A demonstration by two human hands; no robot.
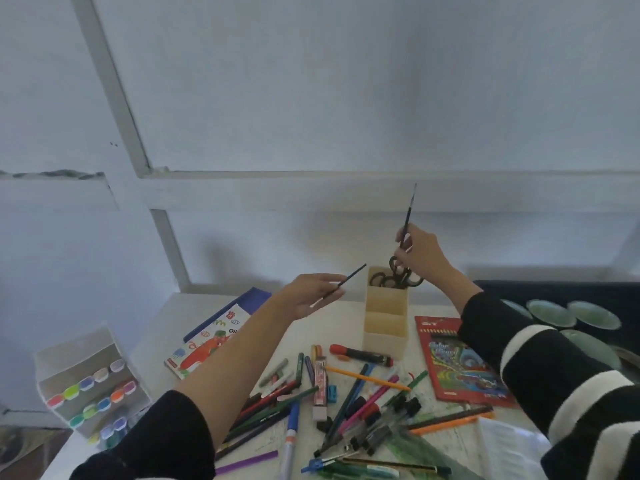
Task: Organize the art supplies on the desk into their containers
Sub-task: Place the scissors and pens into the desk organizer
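A beige desk organiser [385,322] with several compartments stands at the middle back of the desk, with black scissors [398,277] in its far compartment. My right hand [420,252] pinches a thin dark paintbrush [408,213] upright, just above the scissors. Left of the organiser, my left hand [311,296] holds a second thin dark brush [346,282], tilted with its dark end pointing up to the right. A heap of pens, pencils and markers [346,400] lies loose on the desk in front.
A clear rack of coloured markers [90,386] stands at the desk's left edge. A colouring book [211,336] lies behind the heap on the left, and a red coloured-pencil box [460,362] on the right. Green plates [571,315] sit at far right. A white wall rises behind.
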